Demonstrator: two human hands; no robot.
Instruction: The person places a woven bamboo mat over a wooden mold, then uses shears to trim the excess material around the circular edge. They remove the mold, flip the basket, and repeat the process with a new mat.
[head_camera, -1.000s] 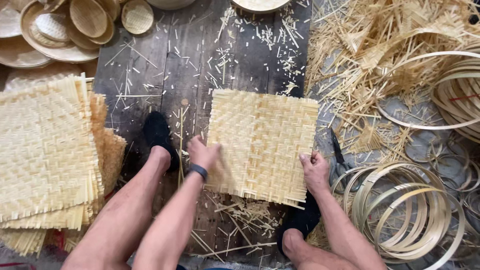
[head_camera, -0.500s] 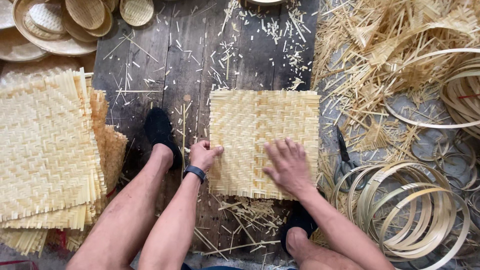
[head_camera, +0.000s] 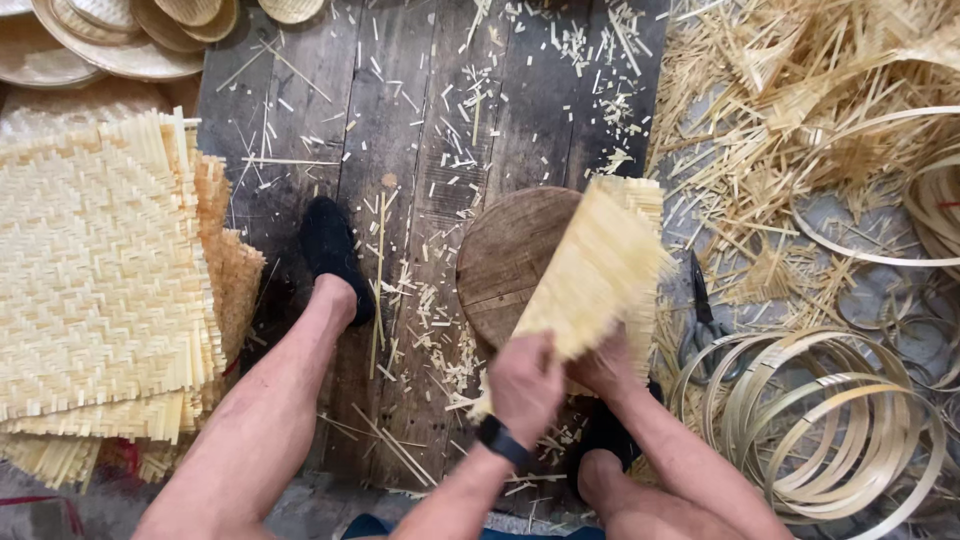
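Note:
A square woven bamboo mat is lifted off the floor and tilted up on edge, blurred by motion. My left hand grips its near lower edge, a dark band on that wrist. Beside it on the right, my right hand holds the same edge, partly hidden behind the mat. Under the raised mat a round wooden disc lies on the dark plank floor.
A stack of woven mats lies at the left. Shallow woven baskets sit at the top left. Bamboo hoops and loose strips fill the right. Scissors lie by the hoops. My feet wear black shoes.
The mat lay flat over the disc with both hands pressing it. Now both hands have gathered at its near edge and swung it up, uncovering the wooden disc.

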